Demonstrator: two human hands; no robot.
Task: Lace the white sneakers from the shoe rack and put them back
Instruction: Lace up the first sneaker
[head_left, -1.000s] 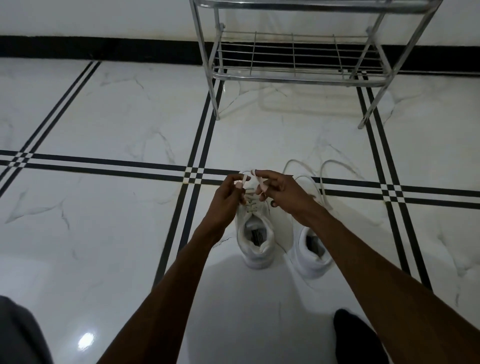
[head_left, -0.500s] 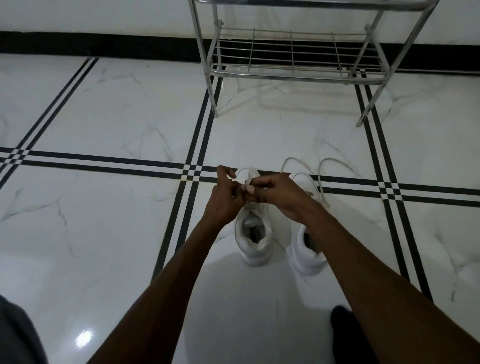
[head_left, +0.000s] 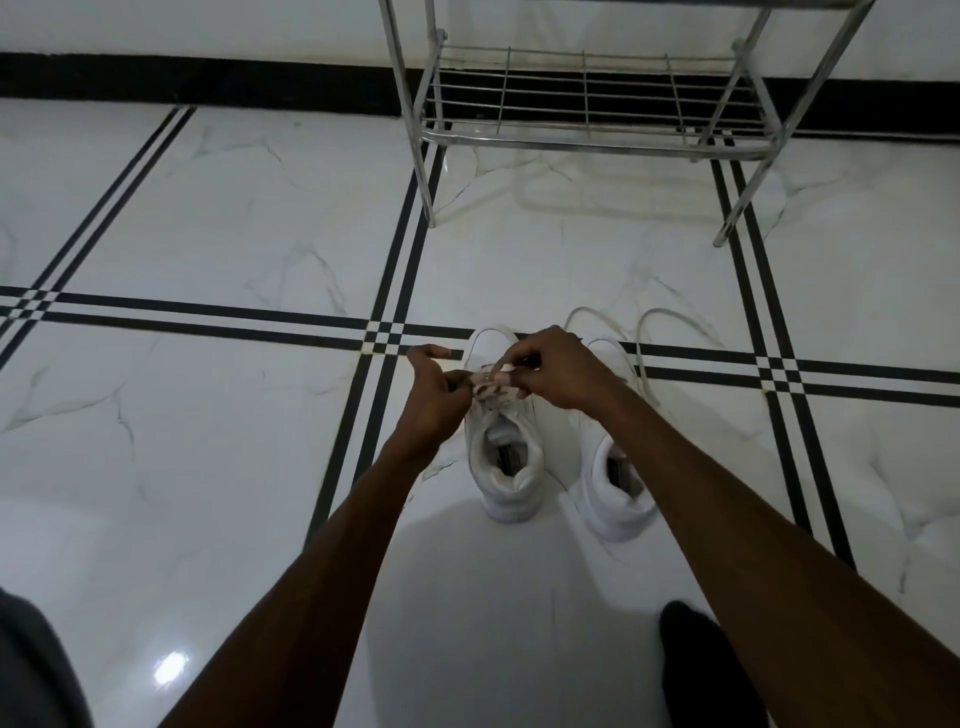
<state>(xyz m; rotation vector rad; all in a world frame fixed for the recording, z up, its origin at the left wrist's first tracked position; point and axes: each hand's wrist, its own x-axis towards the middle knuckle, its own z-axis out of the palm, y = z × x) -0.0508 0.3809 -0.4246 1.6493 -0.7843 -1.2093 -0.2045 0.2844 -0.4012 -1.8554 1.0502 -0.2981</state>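
Two white sneakers stand side by side on the marble floor, toes pointing away from me. Over the tongue of the left sneaker (head_left: 506, 467) my left hand (head_left: 434, 402) and my right hand (head_left: 558, 371) meet, both pinching its white lace (head_left: 491, 382) between fingertips. The right sneaker (head_left: 615, 483) stands partly under my right forearm; its loose lace (head_left: 660, 322) loops out onto the floor beyond its toe.
A metal shoe rack (head_left: 587, 137) with a bare wire bottom shelf stands against the far wall, about a tile beyond the sneakers. Black stripes cross the white floor. A dark foot (head_left: 701, 670) is at the bottom right, grey cloth (head_left: 31, 670) at the bottom left.
My hands have closed in together over the left sneaker's tongue and keep working the lace. The view has tipped down slightly. The sneakers have not moved.
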